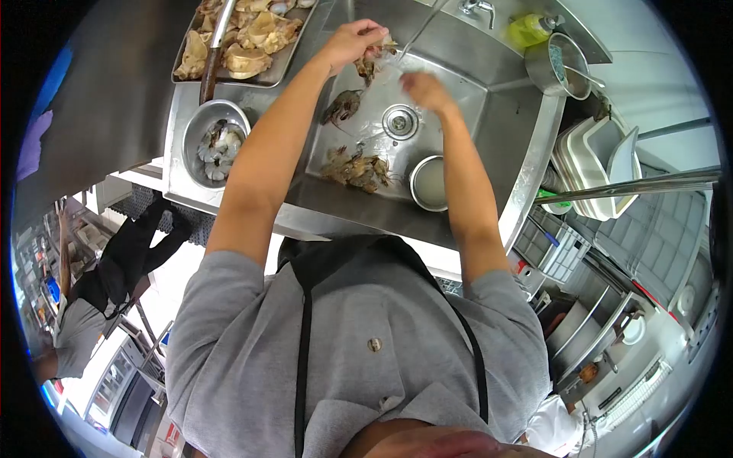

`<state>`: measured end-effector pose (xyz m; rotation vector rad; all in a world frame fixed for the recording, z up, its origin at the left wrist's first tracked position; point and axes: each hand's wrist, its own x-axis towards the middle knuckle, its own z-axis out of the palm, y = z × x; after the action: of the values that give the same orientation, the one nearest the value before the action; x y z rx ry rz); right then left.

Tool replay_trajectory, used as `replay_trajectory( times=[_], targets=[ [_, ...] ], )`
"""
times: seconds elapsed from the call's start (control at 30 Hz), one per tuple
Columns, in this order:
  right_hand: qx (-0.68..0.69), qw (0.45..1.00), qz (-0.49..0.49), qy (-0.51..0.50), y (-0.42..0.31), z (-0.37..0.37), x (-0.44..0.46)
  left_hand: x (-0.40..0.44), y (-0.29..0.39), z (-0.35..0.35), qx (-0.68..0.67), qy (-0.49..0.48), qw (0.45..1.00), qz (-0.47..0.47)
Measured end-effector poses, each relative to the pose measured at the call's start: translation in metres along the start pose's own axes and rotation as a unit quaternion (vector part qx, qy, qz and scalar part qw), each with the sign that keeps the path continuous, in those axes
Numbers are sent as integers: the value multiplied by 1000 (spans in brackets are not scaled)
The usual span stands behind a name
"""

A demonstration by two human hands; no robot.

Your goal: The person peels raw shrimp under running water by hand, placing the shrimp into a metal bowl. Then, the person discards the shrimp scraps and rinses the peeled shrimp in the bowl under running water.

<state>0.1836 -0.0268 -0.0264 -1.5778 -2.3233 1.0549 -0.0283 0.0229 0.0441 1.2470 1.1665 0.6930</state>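
Note:
My left hand (353,44) is closed at the far left part of the sink, its fingers pinched on a prawn (388,44) beside the stream of water. Blurred by motion, my right hand (427,90) hovers over the basin to the right of it; its fingers do not show clearly. A dark prawn (343,107) lies on the sink floor, and a pile of prawn heads and shells (357,169) sits nearer to me. Peeled prawns (220,149) fill part of a metal bowl (191,169) left of the sink.
A round container of cloudy liquid (431,183) stands in the sink (489,114), right of the drain (400,122). A tray (276,76) of pale meat pieces is at upper left. The faucet (477,8), a pot (538,65) and stacked white tubs (580,168) are rightward. Another person (92,294) stands left.

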Motion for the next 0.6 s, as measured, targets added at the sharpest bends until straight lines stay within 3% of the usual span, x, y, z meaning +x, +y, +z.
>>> replay_trajectory(
  times=[0.07, 0.1, 0.17, 0.2, 0.27, 0.3, 0.37, 0.5, 0.57, 0.6],
  targets=[
    [10, 968, 115, 222, -32, -48, 2, 11, -6, 11, -31, -25, 999, -3],
    [8, 967, 118, 225, -30, -48, 9, 15, -8, 16, -60, -48, 997, -8],
    [-28, 948, -146, 281, -26, -50, 26, 22, -7, 27, -80, -63, 995, -6],
    [-30, 948, -142, 283, -27, -51, 25, 25, -7, 32, -100, -73, 992, -6],
    [-49, 971, 15, 232, -31, -53, 26, 25, -9, 37, -148, -65, 987, -19],
    [-48, 972, 13, 231, -37, -57, 22, 24, -10, 37, -195, -53, 979, -34],
    [-23, 978, 97, 184, -50, -66, 11, 20, -12, 36, -194, -48, 979, -31],
    [-2, 962, -12, 274, -37, -50, 20, 24, -21, 35, -216, -45, 975, -34],
    [-68, 988, 96, 99, -48, -58, 21, 22, -20, 34, -228, -18, 973, -41],
    [-68, 988, 94, 101, -48, -55, 20, 19, -15, 33, -238, 9, 970, -47]
  ],
)
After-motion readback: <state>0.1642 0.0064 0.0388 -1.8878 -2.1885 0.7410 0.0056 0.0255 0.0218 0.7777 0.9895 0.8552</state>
